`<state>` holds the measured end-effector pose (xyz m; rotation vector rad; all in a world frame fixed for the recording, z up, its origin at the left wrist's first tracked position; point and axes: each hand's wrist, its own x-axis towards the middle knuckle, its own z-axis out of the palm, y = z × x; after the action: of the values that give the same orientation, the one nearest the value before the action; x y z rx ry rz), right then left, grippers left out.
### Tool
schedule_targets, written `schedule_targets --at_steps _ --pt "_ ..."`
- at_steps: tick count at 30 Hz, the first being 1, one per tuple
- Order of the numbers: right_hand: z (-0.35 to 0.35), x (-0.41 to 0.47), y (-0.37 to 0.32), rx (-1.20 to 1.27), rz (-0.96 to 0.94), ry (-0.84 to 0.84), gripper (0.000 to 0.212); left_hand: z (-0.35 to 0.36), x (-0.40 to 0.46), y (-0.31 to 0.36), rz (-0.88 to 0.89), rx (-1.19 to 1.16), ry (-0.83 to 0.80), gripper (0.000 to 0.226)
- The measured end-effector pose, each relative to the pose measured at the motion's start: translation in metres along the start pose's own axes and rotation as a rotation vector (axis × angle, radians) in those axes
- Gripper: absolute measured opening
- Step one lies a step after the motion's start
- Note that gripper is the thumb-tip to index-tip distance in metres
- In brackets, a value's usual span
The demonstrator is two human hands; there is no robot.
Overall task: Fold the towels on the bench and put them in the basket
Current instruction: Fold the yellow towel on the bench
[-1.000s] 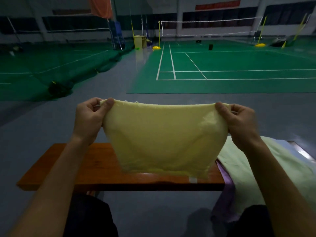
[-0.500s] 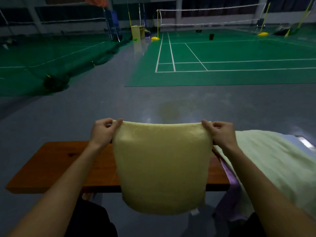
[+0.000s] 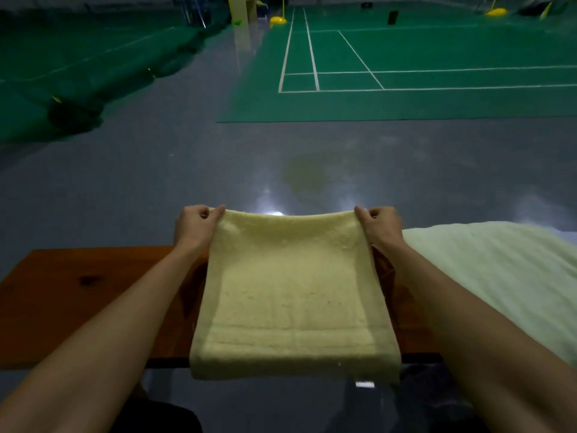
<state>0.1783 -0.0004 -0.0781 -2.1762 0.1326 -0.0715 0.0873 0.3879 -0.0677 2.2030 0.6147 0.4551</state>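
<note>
I am looking out over a dim sports hall: grey floor [image 3: 156, 182] in the middle ground, a green court [image 3: 437, 57] with white lines far off, and a dark netted heap at far left that I cannot make out. Close in, a brown wooden bench [image 3: 78, 295] runs left to right across the view; its right part is covered and its near edge is partly hidden by cloth and forearms.

The yellow towel [image 3: 293, 295] lies over the middle of the bench, its near end drooping past the near edge, where a small white tag shows below it. Its long axis runs near to far, away from me. The far edge is lifted off the wood and sags a little between the hands. Whether it is doubled over I cannot tell.

My left hand [image 3: 195, 225] pinches the far left corner between thumb and curled fingers; my right hand [image 3: 379, 225] pinches the far right corner the same way.

To the right, a pale green towel [image 3: 487, 270] spreads over the bench and runs out of view. Something dark sits under the near right edge, too dim to identify.
</note>
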Motion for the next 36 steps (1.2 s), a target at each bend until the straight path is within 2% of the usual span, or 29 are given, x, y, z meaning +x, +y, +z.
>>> schedule_targets --at_steps 3,5,7,8,11,13,18,21,26,32,36 --pt "0.004 -0.006 -0.005 -0.129 -0.048 0.023 0.038 0.002 -0.004 0.003 0.036 0.094 0.049 0.039" --pt "0.008 -0.031 -0.011 -0.213 -0.154 0.045 0.031 0.0 -0.025 0.006 0.15 0.136 0.017 0.038" --pt "0.021 -0.07 -0.012 -0.287 -0.306 -0.033 0.037 0.002 -0.066 0.009 0.3 0.2 -0.09 0.042" --pt "0.031 -0.095 -0.01 -0.32 -0.381 -0.109 0.04 0.005 -0.09 0.009 0.354 0.269 -0.164 0.052" --pt "0.063 -0.162 -0.002 -0.562 -0.573 -0.31 0.067 0.021 -0.156 0.002 0.43 0.564 -0.383 0.087" --pt "0.07 -0.182 0.007 -0.704 -0.606 -0.392 0.076 0.028 -0.178 -0.012 0.445 0.71 -0.443 0.088" --pt "0.045 -0.181 0.025 -0.776 -0.571 -0.388 0.074 0.025 -0.188 -0.032 0.421 0.745 -0.391 0.085" --pt "0.023 -0.175 0.036 -0.779 -0.465 -0.374 0.077 0.02 -0.188 -0.036 0.377 0.744 -0.374 0.09" --pt "-0.008 -0.177 0.051 -0.786 -0.34 -0.288 0.077 0.009 -0.188 -0.032 0.4 0.713 -0.36 0.084" --pt "-0.047 -0.185 0.046 -0.821 -0.149 -0.193 0.045 0.011 -0.175 -0.011 0.412 0.657 -0.22 0.069" --pt "-0.055 -0.182 0.04 -0.754 -0.05 -0.147 0.041 0.025 -0.175 0.015 0.488 0.5 -0.176 0.054"
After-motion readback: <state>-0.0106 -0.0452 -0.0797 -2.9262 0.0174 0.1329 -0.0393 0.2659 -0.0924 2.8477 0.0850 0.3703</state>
